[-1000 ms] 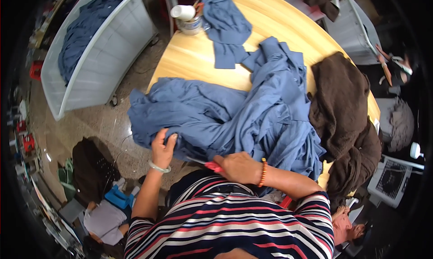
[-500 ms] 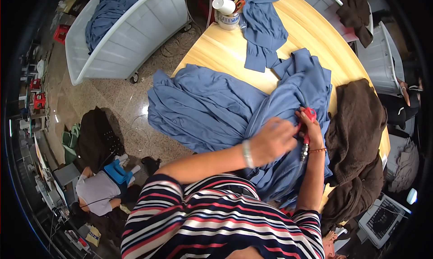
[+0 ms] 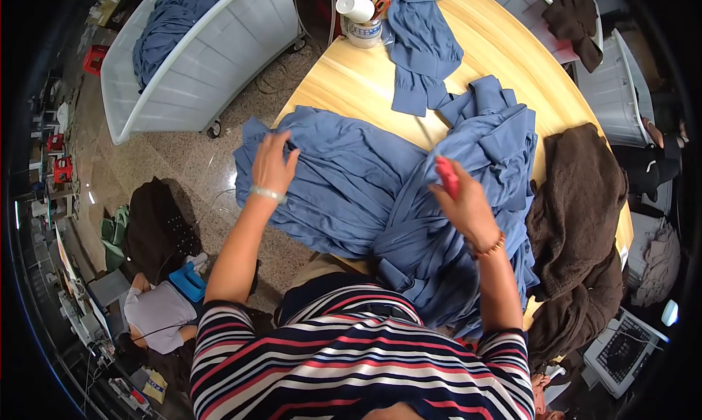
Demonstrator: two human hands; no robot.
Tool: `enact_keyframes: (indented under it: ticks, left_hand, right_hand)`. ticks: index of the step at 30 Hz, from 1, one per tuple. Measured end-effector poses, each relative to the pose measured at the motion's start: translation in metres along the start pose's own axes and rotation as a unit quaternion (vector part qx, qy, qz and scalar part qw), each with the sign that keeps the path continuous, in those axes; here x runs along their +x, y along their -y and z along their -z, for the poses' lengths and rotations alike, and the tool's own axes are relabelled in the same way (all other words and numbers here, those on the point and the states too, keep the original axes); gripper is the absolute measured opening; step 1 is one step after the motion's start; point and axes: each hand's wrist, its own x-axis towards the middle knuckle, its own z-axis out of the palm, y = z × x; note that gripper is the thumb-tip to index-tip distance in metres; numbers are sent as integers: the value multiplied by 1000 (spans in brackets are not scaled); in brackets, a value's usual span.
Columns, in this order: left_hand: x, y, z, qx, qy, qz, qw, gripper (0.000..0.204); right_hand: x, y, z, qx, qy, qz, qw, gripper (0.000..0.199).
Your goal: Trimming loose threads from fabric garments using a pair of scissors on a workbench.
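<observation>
A striped shirt (image 3: 365, 354), pale bangle (image 3: 268, 194) and brown beaded bracelet (image 3: 492, 246) are worn.

Garments (image 3: 329, 179) lay across the table (image 3: 504, 47) at twelve o'clock from the worker (image 3: 358, 354) I watched, a jar (image 3: 364, 37) standing behind them; more cloth (image 3: 574, 193) lay along its edge at two; a bin (image 3: 227, 65) of fabric (image 3: 175, 32) stood at eleven; another person (image 3: 159, 314) was at nine.

Plain slate-blue cloth (image 3: 344, 171) on a honey-yellow, wood-grained desk (image 3: 512, 51).
The handheld tool (image 3: 447, 179) is bright red; the second fabric (image 3: 578, 186), solid dark brown; the shirt (image 3: 351, 354), striped in navy, white and coral red; the bin (image 3: 212, 69), pale grey; the cup (image 3: 356, 8), white; the bangle (image 3: 268, 194), milky pale; the beaded bracelet (image 3: 490, 246), orange-brown; the floor (image 3: 197, 157), speckled grey-brown.
</observation>
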Motion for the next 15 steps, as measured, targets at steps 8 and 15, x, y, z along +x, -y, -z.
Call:
enact_keyframes:
  ticks: [8, 15]
  left_hand:
    - [74, -18, -9, 78, -2, -73, 994, 28]
    - [34, -80, 91, -1, -198, -299, 934, 28]
  right_hand:
    - [67, 12, -82, -190, 43, -57, 979, 51]
    - [28, 20, -24, -121, 69, 7, 990, 53]
